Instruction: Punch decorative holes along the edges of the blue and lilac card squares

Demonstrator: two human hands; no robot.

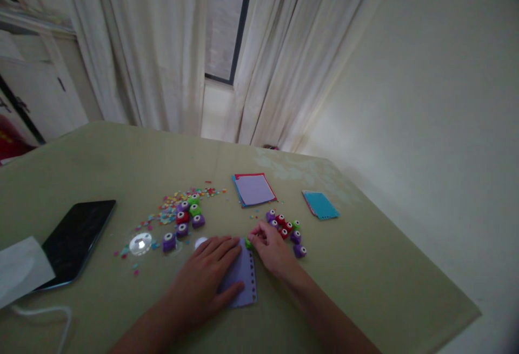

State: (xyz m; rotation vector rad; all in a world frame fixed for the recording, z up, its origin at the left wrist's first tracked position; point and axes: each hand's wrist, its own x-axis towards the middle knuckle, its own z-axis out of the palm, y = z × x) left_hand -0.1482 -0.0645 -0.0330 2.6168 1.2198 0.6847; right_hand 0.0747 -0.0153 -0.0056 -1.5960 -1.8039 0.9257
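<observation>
My left hand [208, 273] lies flat with fingers stretched on a sheet of purple paper [245, 284], pressing it to the table. Small punched holes run down the sheet's right edge. At the upper right corner, my right hand [271, 246] pinches a small green paper punch [248, 244] with an eye design, partly hidden by the fingers. Just beyond that hand sits a group of similar purple, red and green punches [284, 225]. Another cluster of punches [183, 217] stands left of the sheet. A white round piece [200, 242] shows partly behind my left hand.
Paper confetti [168, 211] is scattered at left, around a clear shiny disc [140, 244]. A black tablet [79, 238] lies far left under a white paper [25, 267], near a white cable [65, 313]. Farther back are a purple-topped paper stack [254, 189] and blue paper [321, 205].
</observation>
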